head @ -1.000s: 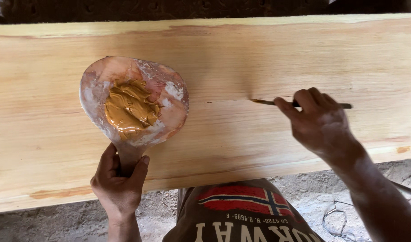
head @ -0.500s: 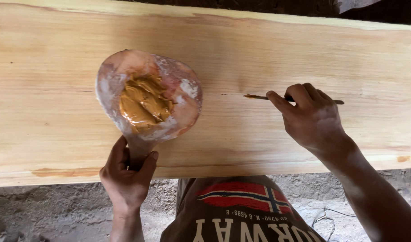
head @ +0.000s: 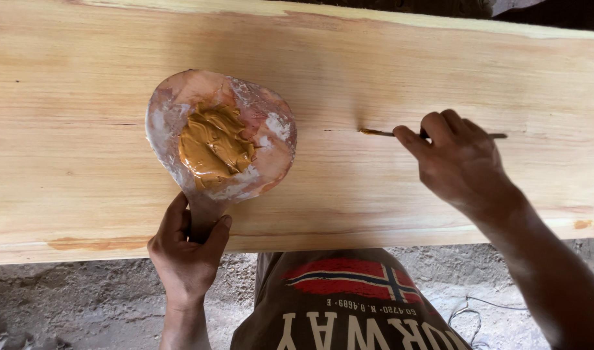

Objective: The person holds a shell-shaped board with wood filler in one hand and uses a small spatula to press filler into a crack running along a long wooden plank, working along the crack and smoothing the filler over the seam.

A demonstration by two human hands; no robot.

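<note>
A view from above onto a wide, pale, unfinished wooden plank (head: 83,129) that runs across the whole picture, with rough grey concrete ground (head: 63,298) below its near edge.

Compared with half a second ago, the rounded palette sits slightly nearer the plank's near edge and the thin tool's tip has shifted a little toward the right end; both hands keep the same grips as before. The plank's far edge has slid closer to the top of the view.

The left hand (head: 186,249) is closed around the short handle of a rounded, paddle-shaped palette (head: 258,139) wrapped in crinkled, smeared plastic. The fingers curl over the handle and the thumb presses on its right side, just at the plank's near edge. The palette lies flat on the plank, left of the middle, and carries a thick mound of tan-yellow wood filler paste (head: 212,142) in its centre.

The right hand (head: 462,162) is pinched shut on a thin, dark, flat-bladed metal tool (head: 381,133), with the forefinger stretched along it. The tool lies nearly level, pointing toward the left end, and its paste-tipped end touches the plank at a fine dark crack (head: 339,130) near the middle of the board. The back end of the tool pokes out beyond the knuckles toward the right end.

Below the near edge, the person's dark olive printed shirt (head: 349,304) shows.
</note>
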